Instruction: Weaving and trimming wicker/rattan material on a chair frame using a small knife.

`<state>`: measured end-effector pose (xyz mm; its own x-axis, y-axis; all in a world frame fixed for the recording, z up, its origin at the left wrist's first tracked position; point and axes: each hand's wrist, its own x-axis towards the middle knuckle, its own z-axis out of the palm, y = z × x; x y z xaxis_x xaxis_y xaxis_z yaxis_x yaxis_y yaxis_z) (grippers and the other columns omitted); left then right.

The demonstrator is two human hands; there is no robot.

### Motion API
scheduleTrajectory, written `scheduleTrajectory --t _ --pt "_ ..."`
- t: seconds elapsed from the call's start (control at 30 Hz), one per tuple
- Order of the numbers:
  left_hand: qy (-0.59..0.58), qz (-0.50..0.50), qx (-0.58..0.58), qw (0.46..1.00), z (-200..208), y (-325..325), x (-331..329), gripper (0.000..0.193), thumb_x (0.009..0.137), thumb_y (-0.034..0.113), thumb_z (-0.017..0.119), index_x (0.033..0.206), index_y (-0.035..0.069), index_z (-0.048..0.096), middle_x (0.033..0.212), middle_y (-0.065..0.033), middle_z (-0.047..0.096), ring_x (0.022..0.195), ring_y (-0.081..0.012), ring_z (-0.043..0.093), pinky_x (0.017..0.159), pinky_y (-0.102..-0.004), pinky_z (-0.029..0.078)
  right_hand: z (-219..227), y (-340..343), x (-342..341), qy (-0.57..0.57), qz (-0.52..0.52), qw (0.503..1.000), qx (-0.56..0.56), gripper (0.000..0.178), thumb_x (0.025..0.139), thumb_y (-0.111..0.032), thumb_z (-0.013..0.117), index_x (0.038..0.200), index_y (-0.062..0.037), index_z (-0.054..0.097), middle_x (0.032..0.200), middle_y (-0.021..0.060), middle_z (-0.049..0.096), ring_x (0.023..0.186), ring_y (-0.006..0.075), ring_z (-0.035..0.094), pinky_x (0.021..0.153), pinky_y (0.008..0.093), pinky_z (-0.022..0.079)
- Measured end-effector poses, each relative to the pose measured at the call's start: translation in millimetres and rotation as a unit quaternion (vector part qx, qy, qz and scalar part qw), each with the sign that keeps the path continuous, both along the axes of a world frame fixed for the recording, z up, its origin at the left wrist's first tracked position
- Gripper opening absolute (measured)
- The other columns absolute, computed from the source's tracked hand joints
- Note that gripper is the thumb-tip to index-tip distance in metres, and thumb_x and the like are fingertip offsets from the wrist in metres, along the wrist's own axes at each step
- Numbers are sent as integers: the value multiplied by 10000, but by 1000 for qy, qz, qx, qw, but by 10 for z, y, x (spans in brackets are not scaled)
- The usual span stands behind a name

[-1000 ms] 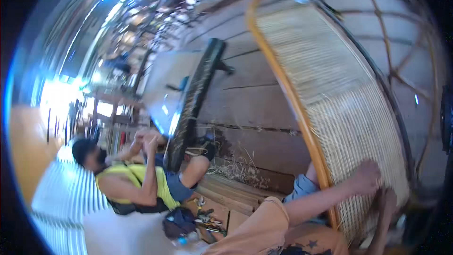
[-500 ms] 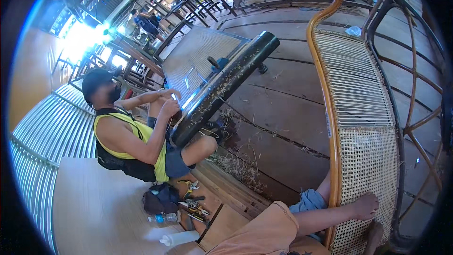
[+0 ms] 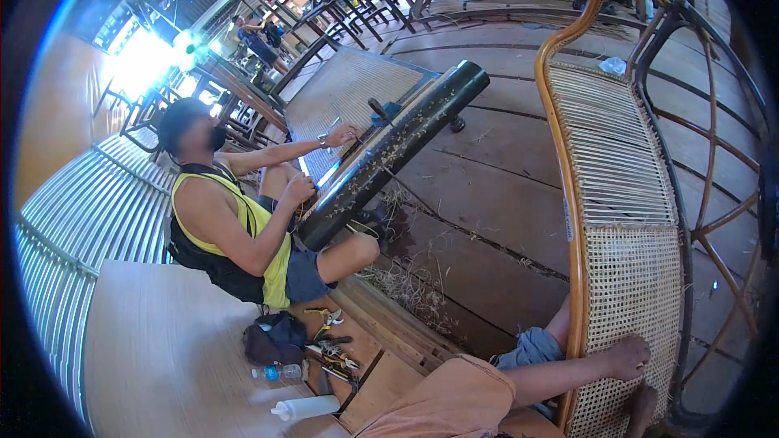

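Observation:
A chair frame of varnished rattan (image 3: 576, 300) stands at my right, with pale woven cane (image 3: 625, 276) across it. The lower half is a fine open mesh; the upper part has only parallel strands (image 3: 613, 142). From an orange sleeve, my left arm reaches over the frame's edge. My left hand (image 3: 626, 357) rests on the mesh with its fingers curled in; what they hold, if anything, is too small to make out. Only part of my right hand (image 3: 645, 407) shows, lower on the cane, its fingers not readable.
A person in a yellow top (image 3: 235, 219) sits at the left, working at a cane panel (image 3: 341, 97) beside a long dark beam (image 3: 398, 154). Hand tools (image 3: 333, 353), a dark cap (image 3: 276, 338), a clear bottle (image 3: 277, 372) and a white squeeze bottle (image 3: 304, 408) lie nearby.
The co-worker's hands have parted; one now reaches out along the beam and panel. The view has shifted slightly. My left hand stays at the same spot on the cane.

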<state>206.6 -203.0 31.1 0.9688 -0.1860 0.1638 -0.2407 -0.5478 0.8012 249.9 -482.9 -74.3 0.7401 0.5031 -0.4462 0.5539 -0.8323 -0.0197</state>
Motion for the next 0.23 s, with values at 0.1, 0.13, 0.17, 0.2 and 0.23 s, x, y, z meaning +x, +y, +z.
scheduleTrajectory --t 0.1,0.13,0.17,0.2,0.23 --pt "9 -13 -10 1000 85 10 -26 226 733 244 582 830 39 575 924 -122 532 961 -300 479 896 -435 359 110 -28 -142 -26 6 997 75 149 732 -148 599 728 -1 576 586 170 552 537 342 543 500 416 436" --pt "9 -13 -7 1000 54 6 -30 226 733 244 582 830 39 575 924 -122 532 961 -300 479 896 -435 359 191 121 -241 26 -214 951 222 178 740 -164 600 768 11 580 617 178 560 578 343 553 529 421 440" --pt "-5 -5 -13 1000 -6 -8 -20 232 735 246 583 846 42 578 919 -125 530 957 -301 479 898 -434 356 232 209 -277 77 -416 835 352 212 747 -180 601 808 22 583 649 187 568 619 345 564 558 425 444" --pt "-20 2 -18 1000 -44 -6 -15 239 737 249 584 862 45 580 914 -128 527 952 -302 479 899 -433 354 235 208 -264 59 -336 895 288 242 731 -204 620 854 2 586 704 194 578 686 345 568 617 428 442" --pt "-12 -13 -10 1000 -40 8 -3 247 752 261 581 889 55 582 933 -135 531 970 -305 479 907 -437 353 254 144 -226 38 -253 942 217 284 716 -228 638 900 -17 588 759 200 587 752 345 573 675 431 440"
